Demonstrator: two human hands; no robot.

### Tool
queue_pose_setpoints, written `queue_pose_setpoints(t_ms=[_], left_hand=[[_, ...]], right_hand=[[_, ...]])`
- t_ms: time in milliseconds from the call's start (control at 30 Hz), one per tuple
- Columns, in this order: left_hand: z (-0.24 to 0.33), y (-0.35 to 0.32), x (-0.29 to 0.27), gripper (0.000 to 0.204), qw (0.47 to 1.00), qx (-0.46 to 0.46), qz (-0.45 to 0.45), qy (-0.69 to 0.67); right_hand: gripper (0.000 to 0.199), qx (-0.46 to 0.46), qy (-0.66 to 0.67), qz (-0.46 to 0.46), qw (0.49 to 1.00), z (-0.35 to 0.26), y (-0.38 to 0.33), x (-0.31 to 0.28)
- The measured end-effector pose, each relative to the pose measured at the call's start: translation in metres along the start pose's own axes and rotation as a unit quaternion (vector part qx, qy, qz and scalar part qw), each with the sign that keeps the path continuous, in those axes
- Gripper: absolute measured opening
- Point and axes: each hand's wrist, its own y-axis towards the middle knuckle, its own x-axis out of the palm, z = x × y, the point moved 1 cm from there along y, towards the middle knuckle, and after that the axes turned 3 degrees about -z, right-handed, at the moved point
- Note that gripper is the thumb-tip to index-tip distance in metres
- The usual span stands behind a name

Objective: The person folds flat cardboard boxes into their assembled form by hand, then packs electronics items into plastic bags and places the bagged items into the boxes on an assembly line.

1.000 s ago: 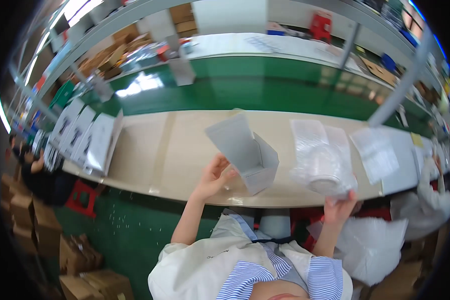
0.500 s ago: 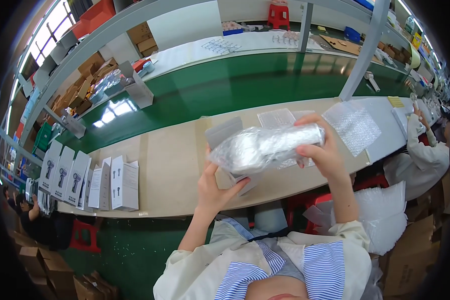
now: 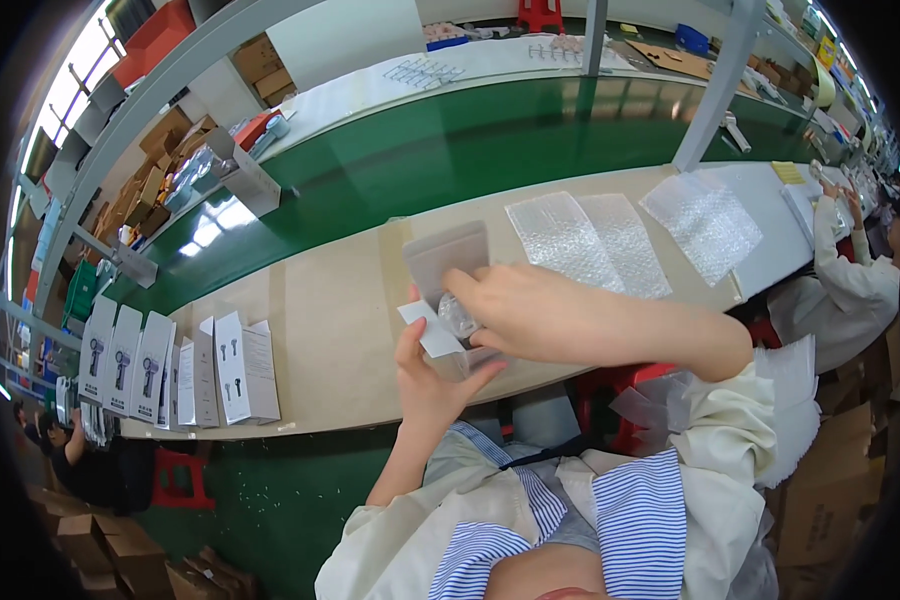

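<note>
An open white carton (image 3: 448,255) stands in front of me with its flaps up. My left hand (image 3: 432,382) is closed round its near left side, the thumb across the front. Most of a bubble-wrapped bundle (image 3: 456,316) is down inside the carton, and only its upper end shows at the mouth. My right hand (image 3: 515,308) reaches across from the right, its fingers and thumb round that upper end. What is inside the wrap is hidden. To the right of the carton, bubble-wrap sheets (image 3: 560,238) lie flat on the table.
Several white printed boxes (image 3: 150,365) stand in a row at the table's left end. Another bubble-wrap sheet (image 3: 705,225) lies farther right, by a grey post (image 3: 715,100). Beyond the beige tabletop (image 3: 335,290) runs a green surface (image 3: 370,170). A co-worker's sleeve (image 3: 830,290) shows at right.
The bubble-wrapped bundle has gone from above the carton down into its mouth. My right hand has moved left and turned over the opening. My left hand still holds the carton.
</note>
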Motion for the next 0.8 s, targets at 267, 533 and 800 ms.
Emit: queue_pose_setpoints(t_ms=[267, 533, 800], left_hand=[[-0.065, 0.061, -0.024, 0.103, 0.98, -0.164, -0.095, -0.062], [-0.204, 0.276, 0.051, 0.102, 0.986, -0.083, -0.064, -0.132], [-0.304, 0.332, 0.096, 0.105, 0.985, -0.08, -0.021, -0.15]], right_hand=[[0.032, -0.104, 0.104, 0.398, 0.905, 0.029, -0.062, 0.057], [0.025, 0.193, 0.009, 0.554, 0.81, 0.084, -0.057, 0.196], [0.02, 0.213, -0.054, 0.526, 0.821, 0.088, -0.048, 0.204]])
